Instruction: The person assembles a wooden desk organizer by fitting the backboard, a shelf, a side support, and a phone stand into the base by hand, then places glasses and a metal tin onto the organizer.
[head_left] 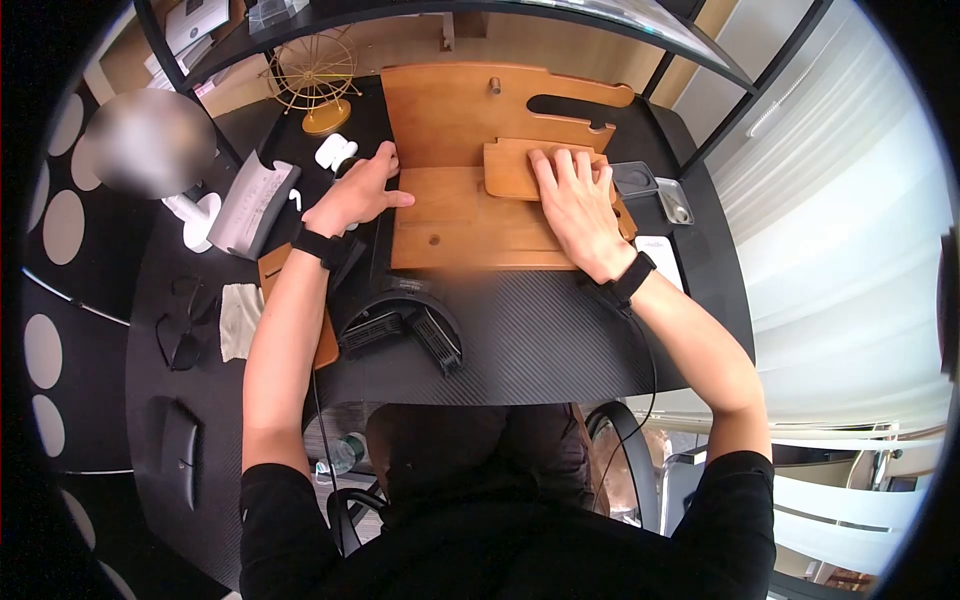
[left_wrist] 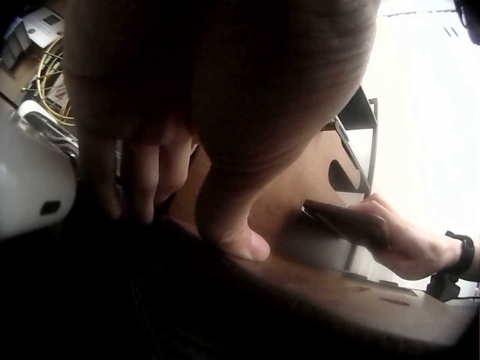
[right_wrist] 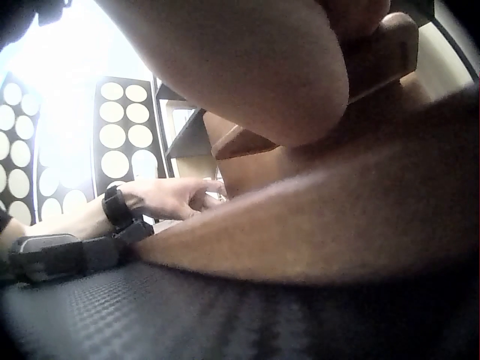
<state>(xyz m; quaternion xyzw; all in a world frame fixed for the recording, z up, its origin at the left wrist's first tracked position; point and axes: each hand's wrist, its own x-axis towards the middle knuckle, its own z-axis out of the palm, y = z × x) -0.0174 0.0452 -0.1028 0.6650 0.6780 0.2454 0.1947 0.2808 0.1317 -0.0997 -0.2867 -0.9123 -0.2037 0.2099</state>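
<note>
Black glasses (head_left: 184, 350): on the desk's left side, well apart from the work; best left there.
Earbud case (head_left: 336, 152): just beyond the left hand; a careless elbow or knuckle could nudge it.
Left hand (head_left: 360, 187): fingers and thumb spread, touching the stand's left edge rather than wrapped round it; light, even pressure should steady it.
Wooden stand (head_left: 440, 215): in mid-desk, with 1 flat base and 1 upright back (head_left: 430, 120); bracing both parts looks wise.
Small board (head_left: 508, 175): above the base, in front of the back; the left wrist view shows it tilted. Positioning it seems the step in hand, best done slowly, edges lined up without force.
Right hand (head_left: 580, 205): grips the small board, 4 digits showing on top; a relaxed wrist would help fine turning.
Grey tray (head_left: 633, 178): just right of the right hand; worth giving room.
</note>
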